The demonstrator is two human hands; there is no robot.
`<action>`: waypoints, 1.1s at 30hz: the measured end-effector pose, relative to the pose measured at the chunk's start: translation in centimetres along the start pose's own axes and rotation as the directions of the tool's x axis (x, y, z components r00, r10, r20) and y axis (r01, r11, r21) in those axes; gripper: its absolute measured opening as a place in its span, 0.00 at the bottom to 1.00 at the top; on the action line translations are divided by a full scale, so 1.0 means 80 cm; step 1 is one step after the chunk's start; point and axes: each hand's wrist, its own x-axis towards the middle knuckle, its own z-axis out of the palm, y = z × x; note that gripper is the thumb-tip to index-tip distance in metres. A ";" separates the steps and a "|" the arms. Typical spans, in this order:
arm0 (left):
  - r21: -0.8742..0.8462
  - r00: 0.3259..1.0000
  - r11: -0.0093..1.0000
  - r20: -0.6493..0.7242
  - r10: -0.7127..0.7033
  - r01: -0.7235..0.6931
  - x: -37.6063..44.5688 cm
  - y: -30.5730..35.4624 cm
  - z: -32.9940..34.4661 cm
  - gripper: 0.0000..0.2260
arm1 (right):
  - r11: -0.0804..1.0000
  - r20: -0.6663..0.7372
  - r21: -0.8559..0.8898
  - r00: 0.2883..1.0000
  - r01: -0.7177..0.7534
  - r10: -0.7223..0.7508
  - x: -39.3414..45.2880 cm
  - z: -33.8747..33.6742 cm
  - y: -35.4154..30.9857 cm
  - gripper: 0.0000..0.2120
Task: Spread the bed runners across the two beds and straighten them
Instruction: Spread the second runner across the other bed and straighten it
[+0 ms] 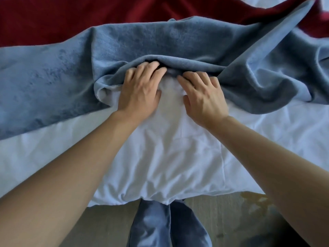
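Note:
A blue bed runner (124, 41) lies across the white bed (169, 157), flat on the left and rumpled into deep folds on the right. Its near edge is bunched into a raised fold at the middle. My left hand (140, 90) and my right hand (204, 95) sit side by side on the sheet at that fold. The bent fingers of both hands hook into the runner's edge and grip it. A dark red bed runner (71, 16) stretches across the bed beyond the blue one.
The bed's near edge runs just in front of my legs in blue trousers (160, 225). Grey-brown floor (222, 220) shows below the sheet. White bedding (277, 0) shows past the red runner at the top right.

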 end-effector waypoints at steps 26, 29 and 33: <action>-0.217 0.992 0.969 -0.056 0.112 -0.122 -0.113 -0.002 -0.004 0.08 | 1.000 -0.112 0.012 0.993 -0.024 0.025 -0.067 -0.018 -0.007 0.08; -0.195 0.992 0.973 -0.064 0.110 -0.120 -0.121 0.003 -0.007 0.06 | 0.999 -0.120 0.037 0.993 0.028 -0.023 -0.085 -0.018 -0.021 0.05; -0.102 0.994 0.989 -0.027 0.106 -0.108 -0.118 0.031 -0.001 0.07 | 0.999 -0.008 -0.008 0.999 -0.039 0.038 -0.095 -0.005 -0.024 0.10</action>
